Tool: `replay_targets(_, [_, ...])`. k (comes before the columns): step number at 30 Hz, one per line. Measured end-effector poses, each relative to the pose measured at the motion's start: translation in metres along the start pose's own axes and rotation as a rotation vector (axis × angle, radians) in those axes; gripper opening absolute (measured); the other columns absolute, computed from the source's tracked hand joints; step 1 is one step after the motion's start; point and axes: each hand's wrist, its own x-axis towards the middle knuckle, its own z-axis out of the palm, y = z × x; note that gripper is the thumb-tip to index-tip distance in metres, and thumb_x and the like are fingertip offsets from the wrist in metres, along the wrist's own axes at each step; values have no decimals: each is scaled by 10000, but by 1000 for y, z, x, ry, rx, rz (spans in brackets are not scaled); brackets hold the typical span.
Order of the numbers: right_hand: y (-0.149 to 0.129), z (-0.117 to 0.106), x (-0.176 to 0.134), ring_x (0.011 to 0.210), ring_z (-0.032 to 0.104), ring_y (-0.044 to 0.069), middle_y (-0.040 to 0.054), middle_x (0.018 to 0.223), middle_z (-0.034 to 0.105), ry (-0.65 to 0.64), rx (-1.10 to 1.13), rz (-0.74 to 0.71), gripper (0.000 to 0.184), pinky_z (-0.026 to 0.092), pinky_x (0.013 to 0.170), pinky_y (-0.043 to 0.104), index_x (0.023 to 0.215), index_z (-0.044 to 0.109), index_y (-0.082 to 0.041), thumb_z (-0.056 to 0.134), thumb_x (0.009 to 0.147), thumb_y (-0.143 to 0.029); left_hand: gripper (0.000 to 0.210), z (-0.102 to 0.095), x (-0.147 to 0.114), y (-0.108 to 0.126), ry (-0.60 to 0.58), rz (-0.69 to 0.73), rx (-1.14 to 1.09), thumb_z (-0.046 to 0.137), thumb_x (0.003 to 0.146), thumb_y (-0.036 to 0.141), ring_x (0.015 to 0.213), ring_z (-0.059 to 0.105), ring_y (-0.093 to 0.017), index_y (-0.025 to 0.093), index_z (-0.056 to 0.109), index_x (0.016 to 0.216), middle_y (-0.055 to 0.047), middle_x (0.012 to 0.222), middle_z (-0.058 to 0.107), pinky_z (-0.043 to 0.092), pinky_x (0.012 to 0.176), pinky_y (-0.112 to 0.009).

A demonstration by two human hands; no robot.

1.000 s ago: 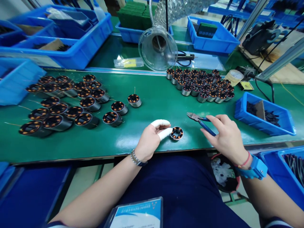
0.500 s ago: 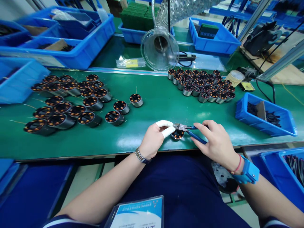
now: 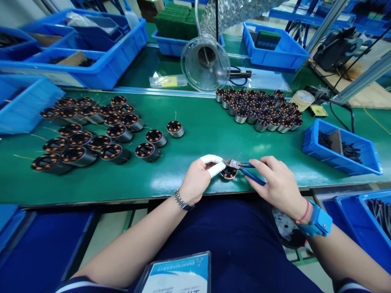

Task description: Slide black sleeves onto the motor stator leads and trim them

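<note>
Near the front edge of the green glossy tabletop (image 3: 200, 136), at 6 o'clock of it, a short silver-rimmed cylinder with copper windings (image 3: 229, 176) is set upright, its wound end turned up and its axis vertical. Its far rim is partly covered by blue-handled steel pliers (image 3: 235, 164), whose nose is pointed between 9 and 10 o'clock, the long axis being run back toward 3 to 4. The handles are gripped by the fingers of the right hand (image 3: 278, 184). The white-covered fingers of the left hand (image 3: 195, 179) are brought close together at the nose; whether a wire is pinched there cannot be told. Open green surface is left toward 12 o'clock. Room is bounded by grey wound cylinders (image 3: 79, 138) between 9 and 10, silver wound cylinders (image 3: 259, 110) at 1, and a blue plastic bin (image 3: 320, 154) near 3.
</note>
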Motion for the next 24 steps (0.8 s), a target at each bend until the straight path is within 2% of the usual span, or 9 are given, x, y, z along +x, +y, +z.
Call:
replay_targets(4, [0,4,-1,776,507,179,81,908,541,50,78,17,371,428,658,295,1086,539,-156,496,822,-412,93,1,1,1,1,15,-1,672,663,223,684,558,-107,150,628,701,8,718,625,444,691,-230])
replay_targets(8, [12,6,-1,808,521,180,81,933,537,141,103,180,413,436,694,286,1111,521,-158,516,806,-437,128,-1,2,-1,-14,10,-9,687,653,225,733,581,-117,155,623,739,4,758,636,457,731,-244])
replay_targets(11, [28,11,-1,798,521,198,86,919,536,39,-9,289,451,421,673,301,1122,525,-170,519,791,-476,244,-4,1,-3,-21,-10,-21,712,622,201,802,597,-130,160,607,838,-10,834,642,467,784,-269])
replay_targets(13, [38,18,-2,788,516,211,95,910,539,-61,-80,304,465,404,665,315,1117,539,-173,513,785,-497,284,-6,-1,-4,-32,-25,-18,717,613,199,835,604,-143,153,591,864,-25,863,643,470,819,-297])
replay_targets(16, [43,26,-2,845,498,243,122,941,548,-121,-132,265,481,381,699,350,1117,552,-159,495,790,-508,348,-9,-4,-7,-90,-24,33,720,611,213,895,611,-177,145,567,916,-61,931,646,466,870,-353])
replay_targets(19, [29,24,0,970,451,280,148,1019,544,-43,-118,175,462,353,775,400,1138,544,-143,494,808,-462,442,-16,-8,-12,-130,77,224,733,605,234,1020,573,-210,149,556,1001,-98,1074,617,412,959,-386])
replay_targets(21, [10,20,1,932,459,245,124,971,563,-5,-32,82,402,356,771,379,1149,537,-156,478,835,-400,466,-22,-9,-15,-109,140,351,722,626,258,1060,550,-214,159,549,1048,-100,1131,593,390,986,-389])
replay_targets(24, [-22,20,5,772,482,179,73,817,577,-64,121,-46,351,375,692,311,1149,534,-170,442,866,-355,449,-29,-11,-17,-53,154,411,687,667,279,1050,557,-214,167,533,1074,-98,1132,593,408,969,-397])
